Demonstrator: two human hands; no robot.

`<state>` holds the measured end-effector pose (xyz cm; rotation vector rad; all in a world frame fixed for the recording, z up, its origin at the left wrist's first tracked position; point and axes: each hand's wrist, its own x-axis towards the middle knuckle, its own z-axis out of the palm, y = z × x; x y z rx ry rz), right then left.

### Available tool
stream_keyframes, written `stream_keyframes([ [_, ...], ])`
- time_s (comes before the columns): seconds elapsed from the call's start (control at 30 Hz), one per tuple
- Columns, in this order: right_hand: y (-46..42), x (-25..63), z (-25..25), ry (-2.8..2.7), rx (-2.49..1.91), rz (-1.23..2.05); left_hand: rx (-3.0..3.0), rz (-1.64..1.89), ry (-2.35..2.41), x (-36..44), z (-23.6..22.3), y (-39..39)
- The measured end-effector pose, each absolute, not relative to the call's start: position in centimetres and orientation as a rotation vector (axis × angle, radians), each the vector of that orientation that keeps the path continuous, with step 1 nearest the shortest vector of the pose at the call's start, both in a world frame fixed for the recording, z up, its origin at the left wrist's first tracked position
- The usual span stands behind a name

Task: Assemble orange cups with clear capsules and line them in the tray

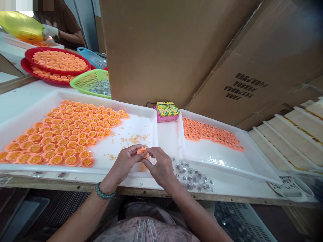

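The left hand [126, 161] and right hand [161, 166] pinch narrowly on a small orange cap [142, 152], held just above the rim of a white tray [153, 134]. It looks light and fairly stiff, probably plastic, and easiest to take by its edge. The fingers hide most of it, so its inside is hard to make out.
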<state>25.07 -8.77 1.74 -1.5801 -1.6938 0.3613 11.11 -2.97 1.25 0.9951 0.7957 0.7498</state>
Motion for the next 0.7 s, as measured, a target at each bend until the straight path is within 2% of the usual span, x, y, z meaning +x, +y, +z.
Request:
stream_keyframes([
  [0.1, -8.7, 24.5, 0.9, -1.755, -1.569, 0.232, 1.001, 0.744, 0.803, 11.0, 1.2, -3.0],
  [0.37, -8.9, 24.4, 0.6, -1.901, -1.535, 0.219, 0.995, 0.727, 0.798, 10.9, 0.9, -3.1],
  [0.47, -9.0, 24.9, 0.9, -1.786, -1.489, 0.356, 0.968, 0.748, 0.799, 10.9, 1.1, -3.3],
  [0.6, -8.5, 26.4, 2.0, -1.618, -1.417, 0.721, 0.977, 0.744, 0.758, 10.8, 1.5, -3.3],
  [0.7, -7.8, 26.8, 2.5, -1.538, -1.480, 0.815, 1.041, 0.715, 0.769, 10.8, 1.5, -3.2],
])
